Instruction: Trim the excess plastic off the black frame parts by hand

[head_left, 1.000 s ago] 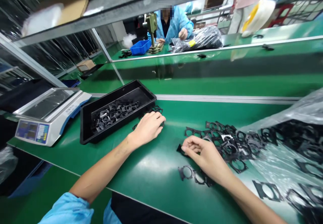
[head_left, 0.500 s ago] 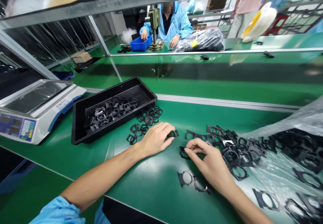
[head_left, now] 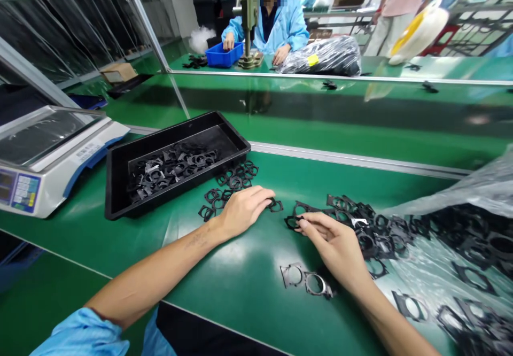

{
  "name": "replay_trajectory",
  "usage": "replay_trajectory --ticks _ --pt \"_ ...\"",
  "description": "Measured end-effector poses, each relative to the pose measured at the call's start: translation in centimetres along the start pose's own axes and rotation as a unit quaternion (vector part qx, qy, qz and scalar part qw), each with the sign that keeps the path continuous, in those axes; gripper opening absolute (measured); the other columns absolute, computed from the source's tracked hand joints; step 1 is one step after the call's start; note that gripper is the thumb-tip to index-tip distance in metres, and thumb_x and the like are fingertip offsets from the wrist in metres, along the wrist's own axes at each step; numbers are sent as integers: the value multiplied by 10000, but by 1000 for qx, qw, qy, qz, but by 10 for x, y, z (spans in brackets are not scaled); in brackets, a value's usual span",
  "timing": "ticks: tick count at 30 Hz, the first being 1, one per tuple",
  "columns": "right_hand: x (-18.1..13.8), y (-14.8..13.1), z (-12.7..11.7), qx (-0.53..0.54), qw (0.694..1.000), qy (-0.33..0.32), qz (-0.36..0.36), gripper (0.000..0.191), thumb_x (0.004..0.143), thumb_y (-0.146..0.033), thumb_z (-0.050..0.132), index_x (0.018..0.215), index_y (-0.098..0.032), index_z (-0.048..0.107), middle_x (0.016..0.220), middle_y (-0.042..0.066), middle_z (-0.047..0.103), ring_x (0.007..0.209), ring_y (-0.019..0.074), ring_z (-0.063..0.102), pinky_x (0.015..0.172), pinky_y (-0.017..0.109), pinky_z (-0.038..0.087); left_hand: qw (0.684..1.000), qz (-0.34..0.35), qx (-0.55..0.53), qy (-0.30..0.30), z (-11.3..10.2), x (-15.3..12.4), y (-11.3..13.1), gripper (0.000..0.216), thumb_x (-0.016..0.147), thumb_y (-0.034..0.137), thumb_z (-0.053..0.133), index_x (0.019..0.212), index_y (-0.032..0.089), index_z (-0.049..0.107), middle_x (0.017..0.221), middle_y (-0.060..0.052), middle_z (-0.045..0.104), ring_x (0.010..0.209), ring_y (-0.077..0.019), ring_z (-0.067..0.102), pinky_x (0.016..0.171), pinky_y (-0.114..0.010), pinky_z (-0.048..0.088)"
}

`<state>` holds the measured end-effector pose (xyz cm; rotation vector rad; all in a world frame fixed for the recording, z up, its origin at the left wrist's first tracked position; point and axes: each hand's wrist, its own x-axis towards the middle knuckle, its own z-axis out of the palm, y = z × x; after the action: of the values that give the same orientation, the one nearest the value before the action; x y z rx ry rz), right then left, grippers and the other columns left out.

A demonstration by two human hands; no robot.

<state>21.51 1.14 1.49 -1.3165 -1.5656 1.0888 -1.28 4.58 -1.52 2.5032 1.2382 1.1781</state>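
My left hand (head_left: 247,207) rests low over the green table, its fingers and thumb drawn together on the edge of a flat black ring-shaped part (head_left: 277,206). Between the thumb and fingers of my right hand (head_left: 334,241) is another black ring-shaped part (head_left: 292,222), held by its right side. Several similar rings (head_left: 236,177) lie in a loose group beyond my left hand. A larger heap of black ring parts (head_left: 371,233) is to the right of my right hand. Closer to me, a pair of such parts (head_left: 306,278) lies apart on the table.
A black tray (head_left: 176,201) with many ring parts stands at the left, beside a weighing scale (head_left: 60,158). Clear plastic sheeting (head_left: 473,190) lies at the right with more parts. Across the bench, a co-worker in blue sits behind a press (head_left: 249,24) and a blue bin (head_left: 224,55).
The left hand's fingers and thumb have closed together at the ring part. My right hand has raised its ring part slightly. The camera view has shifted a little.
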Motion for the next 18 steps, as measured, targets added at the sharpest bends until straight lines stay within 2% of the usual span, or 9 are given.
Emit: replay_trajectory --ticks 3,6,14,18 --pt "-1 -4 -1 -51 997 10 -56 389 861 -591 690 818 -212 769 866 92 752 783 231 726 693 342 635 999 4 -16 28 -1 2 1 193 1010 236 506 1021 185 692 929 -67 714 837 -162 683 800 -286 568" --pt "-1 -7 -2 -58 996 23 -71 376 864 -579 693 801 -217 776 811 78 730 732 213 702 660 325 626 998 11 -27 48 -3 3 2 199 1007 208 502 1015 188 699 934 -67 708 850 -156 678 808 -286 566" --pt "-1 -6 0 50 998 22 -7 400 756 -593 801 783 -197 758 829 71 735 642 193 713 674 333 646 998 17 -32 51 -4 4 5 154 994 187 534 981 173 687 921 -58 687 826 -139 666 789 -265 556" --pt "-1 -6 1 103 994 24 40 438 681 -600 854 799 -192 749 817 66 747 693 226 763 733 350 662 996 30 -39 72 -5 5 8 146 987 161 544 983 172 689 906 -54 690 814 -131 668 771 -251 557"
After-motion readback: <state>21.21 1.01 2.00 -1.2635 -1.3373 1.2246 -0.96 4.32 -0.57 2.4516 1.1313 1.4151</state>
